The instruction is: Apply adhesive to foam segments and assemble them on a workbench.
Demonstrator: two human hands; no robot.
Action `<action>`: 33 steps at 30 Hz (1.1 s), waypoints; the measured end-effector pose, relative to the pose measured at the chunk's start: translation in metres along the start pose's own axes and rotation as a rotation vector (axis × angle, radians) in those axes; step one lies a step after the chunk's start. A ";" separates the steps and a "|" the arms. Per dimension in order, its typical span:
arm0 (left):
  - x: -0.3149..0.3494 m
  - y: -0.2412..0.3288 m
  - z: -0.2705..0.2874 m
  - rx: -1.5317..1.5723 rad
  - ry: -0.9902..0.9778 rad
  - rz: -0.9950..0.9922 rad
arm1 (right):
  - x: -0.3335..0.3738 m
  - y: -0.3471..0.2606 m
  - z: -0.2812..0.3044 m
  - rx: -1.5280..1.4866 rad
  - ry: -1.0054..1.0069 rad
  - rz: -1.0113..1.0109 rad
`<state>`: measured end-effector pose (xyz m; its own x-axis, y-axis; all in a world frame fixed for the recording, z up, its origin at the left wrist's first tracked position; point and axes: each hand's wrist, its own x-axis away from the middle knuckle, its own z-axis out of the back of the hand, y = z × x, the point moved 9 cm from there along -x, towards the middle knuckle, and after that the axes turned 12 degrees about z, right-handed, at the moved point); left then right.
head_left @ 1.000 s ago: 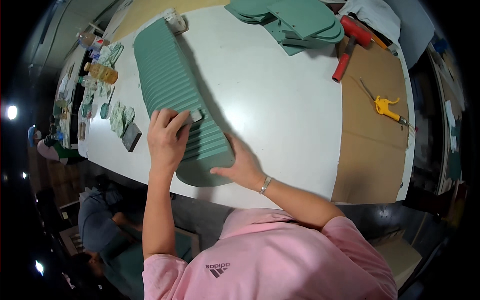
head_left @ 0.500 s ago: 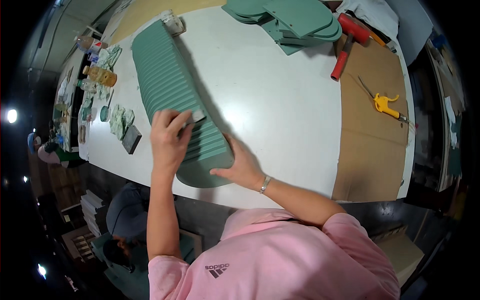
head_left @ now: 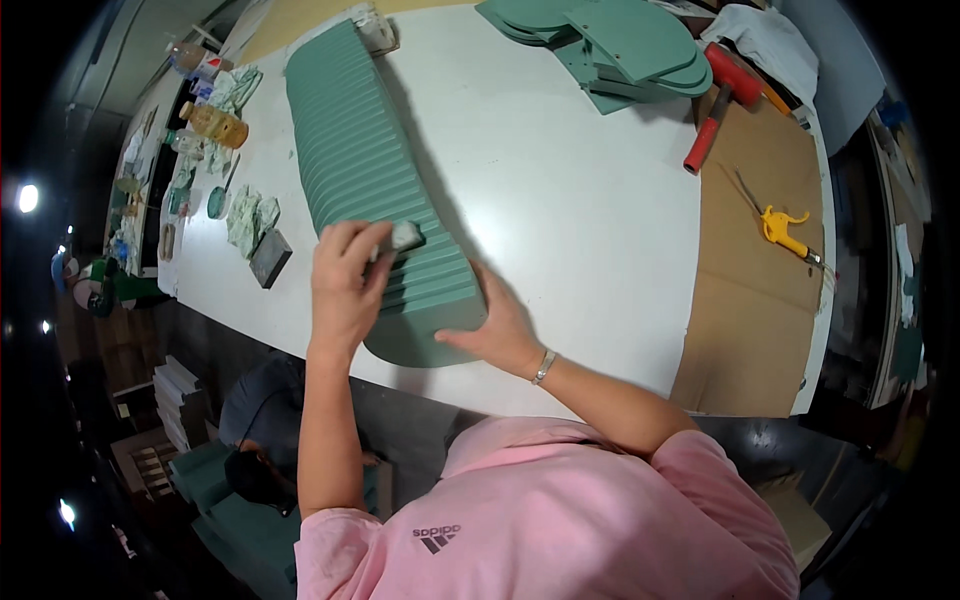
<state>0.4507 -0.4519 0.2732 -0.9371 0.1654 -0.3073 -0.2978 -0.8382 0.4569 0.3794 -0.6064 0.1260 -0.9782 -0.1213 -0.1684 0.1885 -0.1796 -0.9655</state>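
Observation:
A long green ribbed piece (head_left: 365,150) with a curved near end lies slantwise on the white table. My left hand (head_left: 347,275) is closed in a pinch on a small greyish-white pad (head_left: 405,236), which rests against the ribs near the close end. Its exact kind is unclear, and the fingers partly cover it. My right hand (head_left: 500,325) grips the right side of the ribbed piece at its near end, thumb across the end face and the other fingers partly hidden behind the side.
Left of the piece lie a dark grey block (head_left: 270,258), a crumpled cloth (head_left: 250,220) and bottles (head_left: 215,125). Stacked green panels (head_left: 630,50) lie at the back. A red mallet (head_left: 722,105) and yellow air gun (head_left: 783,232) rest around cardboard (head_left: 750,330). Another person (head_left: 265,415) bends low at left.
The pad in my left hand has shifted slightly along the ribs. My right hand keeps its grip on the near end. The whole view has shifted a little.

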 end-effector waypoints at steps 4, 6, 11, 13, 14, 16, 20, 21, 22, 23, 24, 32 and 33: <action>0.024 -0.063 0.019 -0.079 -0.047 0.135 | 0.001 0.002 -0.001 -0.011 0.006 0.002; 0.039 -0.095 0.044 -0.198 0.008 0.278 | 0.001 0.003 -0.004 0.005 -0.002 -0.023; 0.037 -0.056 0.017 0.147 0.031 0.194 | 0.001 0.007 -0.007 -0.015 -0.003 -0.017; 0.051 -0.075 0.013 0.189 0.052 0.307 | 0.002 0.012 -0.009 -0.033 -0.002 -0.021; 0.061 -0.087 0.014 0.189 0.060 0.316 | 0.002 0.016 -0.011 -0.045 -0.002 -0.024; 0.076 -0.115 0.023 0.080 0.063 0.449 | 0.004 0.022 -0.015 -0.052 -0.002 -0.032; 0.057 -0.082 0.024 0.233 0.191 0.274 | 0.007 0.022 -0.015 -0.056 0.032 -0.009; 0.053 -0.068 0.022 0.234 0.183 0.235 | 0.006 0.022 -0.014 -0.091 0.038 0.002; 0.060 -0.076 0.019 0.239 0.173 0.281 | 0.007 0.022 -0.014 -0.087 0.024 0.004; 0.069 -0.087 0.015 0.245 0.163 0.326 | 0.009 0.025 -0.014 -0.120 0.022 -0.017; 0.082 -0.101 0.014 0.247 0.171 0.331 | 0.009 0.028 -0.015 -0.152 0.026 -0.038; 0.061 -0.071 0.024 0.277 0.181 0.239 | 0.007 0.020 -0.018 -0.189 0.029 -0.026; 0.062 -0.066 0.021 0.276 0.140 0.223 | 0.006 0.018 -0.018 -0.227 0.031 -0.030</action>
<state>0.4085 -0.3755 0.2412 -0.9563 -0.0940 -0.2770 -0.1447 -0.6708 0.7274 0.3756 -0.5930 0.1040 -0.9859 -0.0885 -0.1417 0.1384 0.0421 -0.9895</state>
